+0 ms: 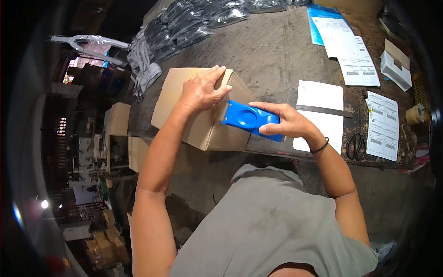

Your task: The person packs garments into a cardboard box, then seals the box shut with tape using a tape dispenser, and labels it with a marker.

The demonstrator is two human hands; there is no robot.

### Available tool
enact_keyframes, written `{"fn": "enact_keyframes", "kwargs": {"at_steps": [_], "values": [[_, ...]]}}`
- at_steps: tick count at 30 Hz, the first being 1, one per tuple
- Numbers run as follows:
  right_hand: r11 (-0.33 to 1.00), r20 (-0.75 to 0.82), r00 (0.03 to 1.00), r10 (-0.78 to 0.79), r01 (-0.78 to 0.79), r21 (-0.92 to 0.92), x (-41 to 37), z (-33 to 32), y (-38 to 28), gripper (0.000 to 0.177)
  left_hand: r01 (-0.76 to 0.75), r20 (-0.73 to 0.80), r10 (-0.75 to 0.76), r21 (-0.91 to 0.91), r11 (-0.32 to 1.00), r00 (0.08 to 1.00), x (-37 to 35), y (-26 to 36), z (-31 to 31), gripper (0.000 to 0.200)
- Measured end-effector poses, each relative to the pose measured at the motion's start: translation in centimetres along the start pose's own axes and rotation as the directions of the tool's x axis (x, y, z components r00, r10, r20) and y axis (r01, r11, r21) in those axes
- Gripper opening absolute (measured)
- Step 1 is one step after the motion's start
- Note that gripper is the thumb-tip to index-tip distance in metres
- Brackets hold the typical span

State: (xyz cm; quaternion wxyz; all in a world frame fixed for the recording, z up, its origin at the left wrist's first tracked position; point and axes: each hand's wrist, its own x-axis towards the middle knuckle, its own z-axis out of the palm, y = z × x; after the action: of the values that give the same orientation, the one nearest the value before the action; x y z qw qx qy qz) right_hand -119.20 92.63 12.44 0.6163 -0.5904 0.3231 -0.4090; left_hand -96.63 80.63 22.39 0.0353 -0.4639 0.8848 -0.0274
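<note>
A cardboard box (184, 124) stands at the near edge of the worktable, turned at an angle. My left hand (203, 90) lies on its upper face with the fingers stretched toward the far corner and the thumb over the edge. In my right hand (288, 121) is a blue tape dispenser (249, 117), a flat rectangular body with a round recess. My thumb and fingers close round its right end. Its left end is right at the box's ridged side face, close to my left thumb.
Plastic-wrapped dark bundles (184, 21) line the table's far side, grey straps (140, 64) beside them. Rightward lie printed sheets (357, 64), a white sheet (318, 94) under a dark metal strip (325, 110), black-handled scissors (356, 147) and a small open white box (395, 69).
</note>
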Motion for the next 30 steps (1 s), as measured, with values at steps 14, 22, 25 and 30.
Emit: {"fn": "enact_keyframes", "kwargs": {"at_steps": [14, 22, 25, 30], "values": [[0.997, -0.051, 0.999, -0.006, 0.002, -0.077, -5.2, -0.6, -1.7, 0.07, -0.062, 0.045, 0.06, 0.044, 0.997, 0.997, -10.9, 1.9, 1.9, 0.067], [0.731, -0.1, 0.972, 0.213, -0.226, -0.644, -2.1, 3.3, -1.3, 0.062, -0.122, 0.152, 0.073, 0.347, 0.93, 0.986, -9.5, 4.3, 1.5, 0.071], [0.403, -0.157, 0.873, 0.461, -0.364, -0.84, -3.4, 2.8, 2.2, 0.062, -0.079, 0.152, 0.02, 0.391, 0.917, 0.988, -9.3, 4.9, 2.0, 0.071], [0.948, -0.561, 0.828, -0.01, -0.17, -0.268, -2.2, 3.8, 4.2, 0.076, -0.08, 0.149, 0.117, -0.229, 0.97, 0.982, -7.9, 0.7, -0.2, 0.062]]}}
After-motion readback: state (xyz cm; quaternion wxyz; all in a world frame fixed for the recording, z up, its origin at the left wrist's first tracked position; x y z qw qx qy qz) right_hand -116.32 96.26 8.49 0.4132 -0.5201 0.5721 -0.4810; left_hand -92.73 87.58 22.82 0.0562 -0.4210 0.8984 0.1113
